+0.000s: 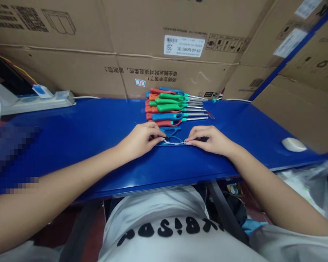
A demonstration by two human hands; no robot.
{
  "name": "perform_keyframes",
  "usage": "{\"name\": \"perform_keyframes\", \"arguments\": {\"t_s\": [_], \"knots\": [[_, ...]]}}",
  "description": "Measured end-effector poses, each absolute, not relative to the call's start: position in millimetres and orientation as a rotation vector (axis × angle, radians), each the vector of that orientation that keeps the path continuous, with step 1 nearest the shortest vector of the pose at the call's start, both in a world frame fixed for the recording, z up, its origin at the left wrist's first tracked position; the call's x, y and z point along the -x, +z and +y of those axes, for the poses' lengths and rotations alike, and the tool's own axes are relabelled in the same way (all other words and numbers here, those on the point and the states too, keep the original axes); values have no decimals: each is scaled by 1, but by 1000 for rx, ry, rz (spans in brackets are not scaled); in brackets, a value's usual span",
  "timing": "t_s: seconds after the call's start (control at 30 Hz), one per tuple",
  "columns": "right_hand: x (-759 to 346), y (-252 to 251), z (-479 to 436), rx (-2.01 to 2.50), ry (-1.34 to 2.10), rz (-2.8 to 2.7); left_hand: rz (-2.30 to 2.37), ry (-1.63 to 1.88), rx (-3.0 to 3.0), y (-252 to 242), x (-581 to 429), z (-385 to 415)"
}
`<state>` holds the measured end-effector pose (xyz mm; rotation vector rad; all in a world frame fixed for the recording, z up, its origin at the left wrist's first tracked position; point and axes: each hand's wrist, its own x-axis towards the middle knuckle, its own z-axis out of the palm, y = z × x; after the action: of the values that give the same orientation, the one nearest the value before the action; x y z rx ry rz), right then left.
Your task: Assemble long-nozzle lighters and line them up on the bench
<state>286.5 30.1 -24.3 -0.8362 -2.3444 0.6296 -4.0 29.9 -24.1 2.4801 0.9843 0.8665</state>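
Blue plastic lighter handle halves point(170, 130) lie on the table between my hands. My left hand point(146, 137) pinches a small dark part at the left end of some thin pale wires point(175, 143). These wires stretch across the lower blue half to my right hand point(207, 140), whose thumb and fingertips are closed on their other end. What exactly sits under the fingertips is too small to make out. Just beyond my hands is a pile of long-nosed lighters point(169, 107), with red, orange, green and blue handles to the left and metal tubes to the right.
Large cardboard sheets point(142, 36) wall off the back and right of the blue table point(104, 120). A white power strip point(43, 102) with a plug is at the left. A white computer mouse point(293, 144) rests near the right edge. Plastic bags point(308, 185) hang below, at right.
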Motion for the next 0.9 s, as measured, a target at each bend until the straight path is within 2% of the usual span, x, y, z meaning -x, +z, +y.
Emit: {"name": "perform_keyframes", "arguments": {"t_s": [0.37,0.57,0.9], "knots": [[-287,-23,31,950,760,-2315,1000,869,-2413,-25,3,27],[-283,-19,26,885,433,-2440,1016,925,-2429,-28,0,24],[-282,-22,15,872,287,-2515,1002,949,-2513,-29,1,21]]}}
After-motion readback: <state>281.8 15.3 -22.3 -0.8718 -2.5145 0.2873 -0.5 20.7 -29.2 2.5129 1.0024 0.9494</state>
